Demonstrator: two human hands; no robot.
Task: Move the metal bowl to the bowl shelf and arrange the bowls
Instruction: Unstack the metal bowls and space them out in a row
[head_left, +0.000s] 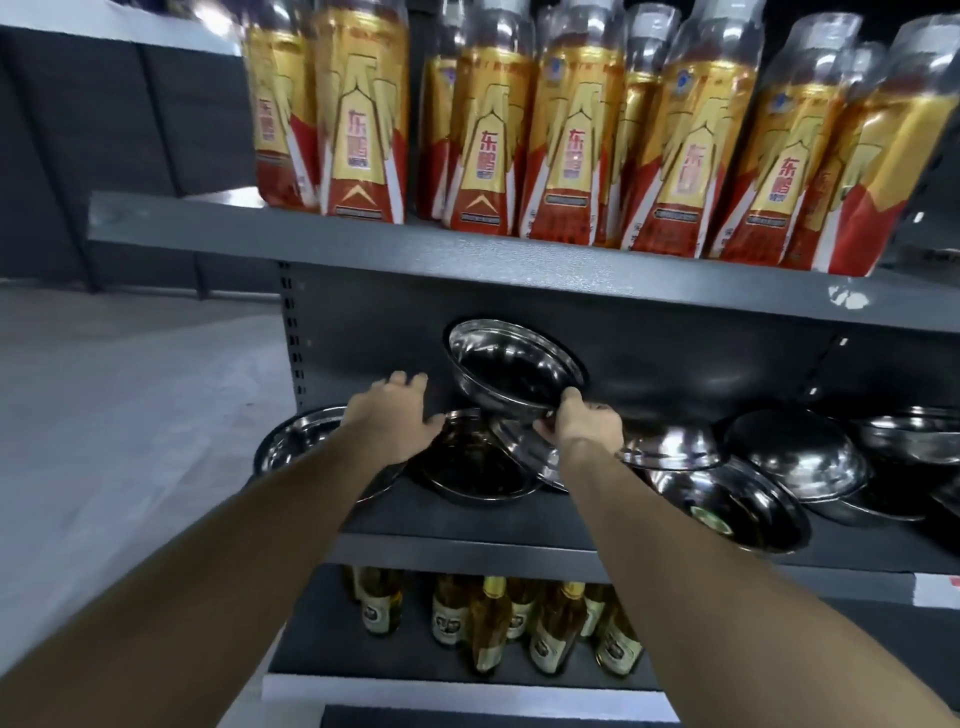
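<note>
Head view: right hand (584, 426) fingers pinch metal bowl (511, 371) rim.

Glossy metal bowl (511, 371), matt shelf (457, 522)

A shiny metal bowl (511, 371) hangs tilted at centre frame, above the bowl shelf (467, 525), where more steel bowls (727, 478) lie jumbled and overlapping.

the bowl shelf (467, 525) is crowded: bowls sit edge to edge from the left bowl (301, 441) to the overturned bowls (795, 452) on the right. the upper shelf (415, 249) of bottles (571, 130) caps the space overhead. open room shows above the bowls against the back panel (701, 364).
</note>
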